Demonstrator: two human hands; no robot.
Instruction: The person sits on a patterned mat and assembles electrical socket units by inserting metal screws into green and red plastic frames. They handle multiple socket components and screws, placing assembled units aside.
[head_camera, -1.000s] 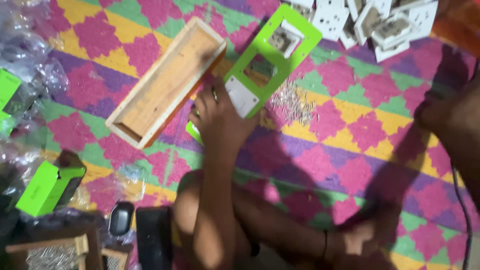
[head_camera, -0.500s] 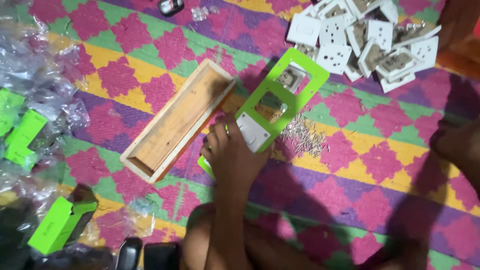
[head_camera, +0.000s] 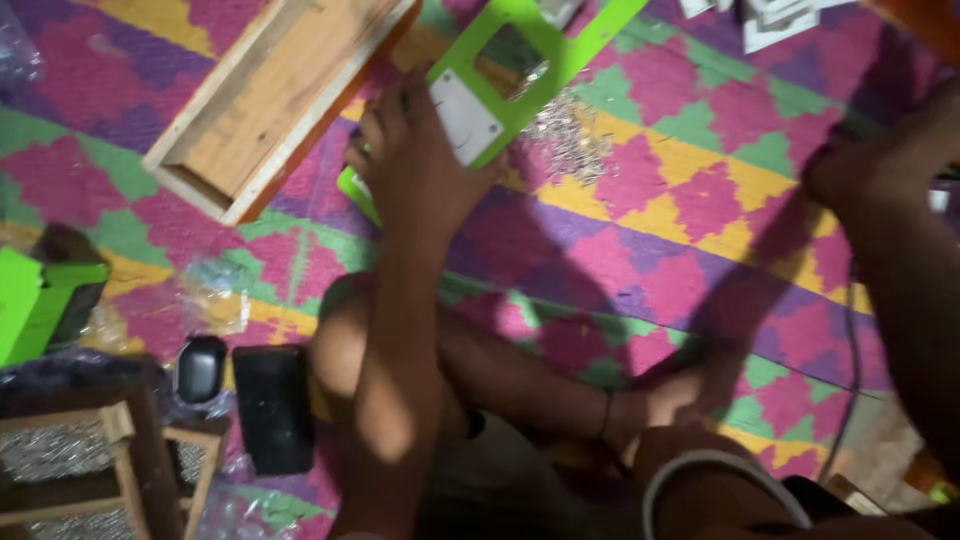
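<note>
Closer now, left hand (head_camera: 415, 165) presses green frame (head_camera: 510, 75); rt hand (head_camera: 850, 170) prob. raised.

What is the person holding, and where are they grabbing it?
The left hand presses on the near end of a green plastic frame, beside a white square piece. The right hand is in shadow; whether it holds something cannot be told.

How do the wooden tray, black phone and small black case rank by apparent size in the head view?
1. Wooden tray, largest, though cut off by the top edge.
2. Black phone.
3. Small black case, smallest.
Phone and case lie side by side, so that comparison is fair.
</note>
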